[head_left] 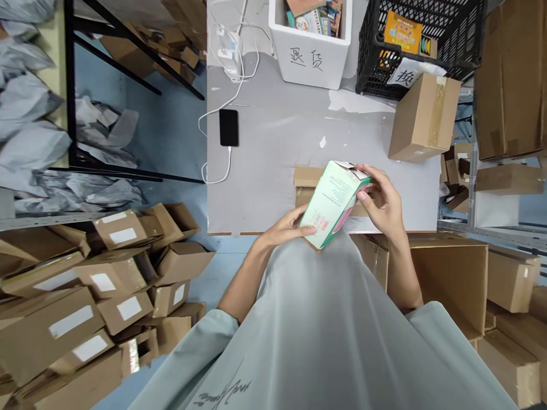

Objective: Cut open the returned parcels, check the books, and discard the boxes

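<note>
Both hands grip a green box (335, 202) tilted over the table's (273, 188) near edge: L hand (286, 228) closed on its low end w/ thumb across the face, R hand (382, 199) closed on its top end, fingers by the open flap. Just behind the box lies a flat carton (306, 181); further back, phone (228, 127) on a cable at left, brown box (423, 117) at right. Farthest: white bin (314, 60) & black crate (376, 62).
</note>
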`<state>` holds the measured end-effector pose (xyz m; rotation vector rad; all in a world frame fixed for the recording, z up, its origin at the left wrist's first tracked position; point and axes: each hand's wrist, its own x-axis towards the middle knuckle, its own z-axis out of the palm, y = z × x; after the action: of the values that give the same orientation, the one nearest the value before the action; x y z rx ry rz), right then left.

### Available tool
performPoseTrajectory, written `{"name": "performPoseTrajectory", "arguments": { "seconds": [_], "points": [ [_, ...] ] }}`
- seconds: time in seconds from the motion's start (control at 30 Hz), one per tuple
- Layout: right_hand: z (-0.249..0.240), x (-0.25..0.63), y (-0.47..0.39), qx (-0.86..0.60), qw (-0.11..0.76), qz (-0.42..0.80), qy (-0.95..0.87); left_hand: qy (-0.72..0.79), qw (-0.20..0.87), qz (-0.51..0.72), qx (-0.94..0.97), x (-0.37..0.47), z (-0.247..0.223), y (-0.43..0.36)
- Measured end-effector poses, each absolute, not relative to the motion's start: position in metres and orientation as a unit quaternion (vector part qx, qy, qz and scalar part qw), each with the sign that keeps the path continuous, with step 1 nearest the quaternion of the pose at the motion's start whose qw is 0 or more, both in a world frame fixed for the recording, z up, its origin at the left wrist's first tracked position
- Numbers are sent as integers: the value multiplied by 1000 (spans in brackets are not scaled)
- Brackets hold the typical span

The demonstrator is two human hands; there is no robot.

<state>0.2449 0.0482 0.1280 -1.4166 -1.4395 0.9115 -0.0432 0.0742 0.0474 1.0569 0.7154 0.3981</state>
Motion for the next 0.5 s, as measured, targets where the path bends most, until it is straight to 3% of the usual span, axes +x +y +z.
{"name": "performPoseTrajectory", "arguments": {
  "seconds": [0.27, 0.5],
  "points": [
    [146, 254, 42, -539, 413, 319, -661, 295, 797, 157, 504, -60, 59, 98],
    [139, 260, 41, -561, 363, 388, -634, 361, 810, 149, 438, -78, 59, 109]
  ]
}}
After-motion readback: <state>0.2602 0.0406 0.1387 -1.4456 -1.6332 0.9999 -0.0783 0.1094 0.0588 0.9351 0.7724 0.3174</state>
